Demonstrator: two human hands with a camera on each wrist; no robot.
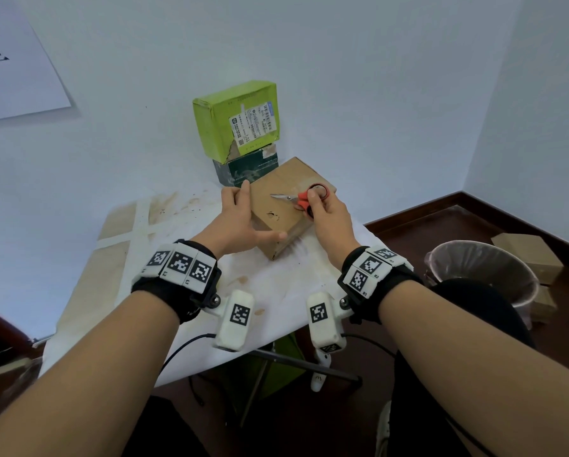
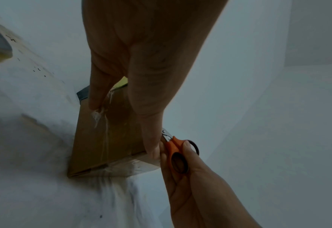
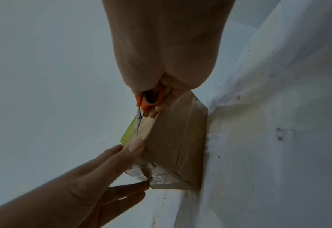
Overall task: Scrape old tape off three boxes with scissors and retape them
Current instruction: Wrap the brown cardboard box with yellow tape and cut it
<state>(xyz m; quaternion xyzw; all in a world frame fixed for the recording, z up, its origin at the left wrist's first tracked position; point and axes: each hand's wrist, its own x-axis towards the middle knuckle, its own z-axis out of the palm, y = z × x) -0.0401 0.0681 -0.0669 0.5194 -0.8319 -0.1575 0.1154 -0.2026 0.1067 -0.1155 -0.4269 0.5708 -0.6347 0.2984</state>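
Observation:
A brown cardboard box (image 1: 286, 209) lies on the cloth-covered table (image 1: 270, 291), with a small hole torn in its top. My left hand (image 1: 240, 222) steadies its left corner, fingers straight along the far side and thumb pressed on the near face. My right hand (image 1: 326, 209) grips orange-handled scissors (image 1: 298, 200) above the box top, blades together and pointing left. In the right wrist view the scissors (image 3: 141, 106) tip sits near the box (image 3: 176, 138) edge, and worn clear tape (image 3: 153, 174) wraps its end. A green box (image 1: 237, 120) is stacked on a dark box (image 1: 247, 171) behind.
The table stands in a wall corner, and the stacked boxes touch the wall. A lined waste bin (image 1: 481, 268) stands on the floor at the right, with cardboard boxes (image 1: 527, 249) beyond it. A paper sheet (image 1: 13, 61) hangs on the left wall.

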